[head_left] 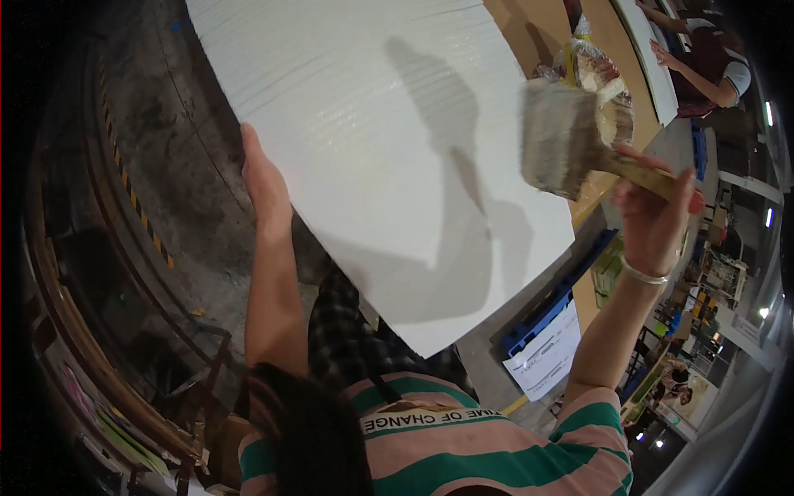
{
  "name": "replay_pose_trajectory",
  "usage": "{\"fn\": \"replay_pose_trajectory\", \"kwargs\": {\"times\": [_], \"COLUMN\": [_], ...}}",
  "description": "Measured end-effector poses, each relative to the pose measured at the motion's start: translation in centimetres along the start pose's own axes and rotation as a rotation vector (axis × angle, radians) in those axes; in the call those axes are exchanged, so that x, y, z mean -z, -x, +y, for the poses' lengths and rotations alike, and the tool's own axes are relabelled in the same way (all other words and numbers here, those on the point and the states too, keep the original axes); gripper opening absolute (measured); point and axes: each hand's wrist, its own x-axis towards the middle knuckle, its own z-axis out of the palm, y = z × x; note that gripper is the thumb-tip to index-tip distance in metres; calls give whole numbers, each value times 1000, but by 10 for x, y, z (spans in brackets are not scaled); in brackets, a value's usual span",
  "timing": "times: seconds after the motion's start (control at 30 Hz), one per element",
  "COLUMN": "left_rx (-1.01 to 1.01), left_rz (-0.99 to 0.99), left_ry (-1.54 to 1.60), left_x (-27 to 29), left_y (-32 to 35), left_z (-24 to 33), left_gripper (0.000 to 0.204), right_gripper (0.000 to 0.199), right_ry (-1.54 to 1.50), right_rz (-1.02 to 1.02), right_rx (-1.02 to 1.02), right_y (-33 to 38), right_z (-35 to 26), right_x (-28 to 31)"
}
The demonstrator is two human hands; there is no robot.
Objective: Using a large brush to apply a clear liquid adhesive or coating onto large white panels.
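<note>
My left hand (265,183) grips the left edge of a large white ridged panel (389,140) that fills the upper middle of the view, fingers hidden behind it. My right hand (653,219) is raised to the right of the panel and closed on the wooden handle of a wide flat paintbrush (562,140). The brush's pale bristles hang just off the panel's right edge and cast a shadow across the white surface. A thin bracelet sits on my right wrist.
A brown worktable (616,41) lies behind the panel, with a clear plastic bag (608,87) by the brush. Another person (711,70) works at white boards at the far right. Blue pallets (550,310) and a white sheet lie on the grey concrete floor (178,165).
</note>
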Motion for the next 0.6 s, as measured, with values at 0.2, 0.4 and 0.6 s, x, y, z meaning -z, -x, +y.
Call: {"fn": "replay_pose_trajectory", "kwargs": {"times": [0.2,0.4,0.6], "left_rx": [130,131,71], "left_rz": [-14,10,85], "left_ry": [29,49,-9], "left_x": [-7,-7,-5], "left_y": [47,55,54], "left_z": [-10,-20,-19], "left_gripper": [68,66,68], "right_gripper": [20,12,8], "right_ry": [137,573,753], "right_rz": [-150,-316,-484], "right_rx": [3,29,-90], "right_y": [7,62,118], "right_z": [30,54,39], "right_x": [-83,-73,-21]}}
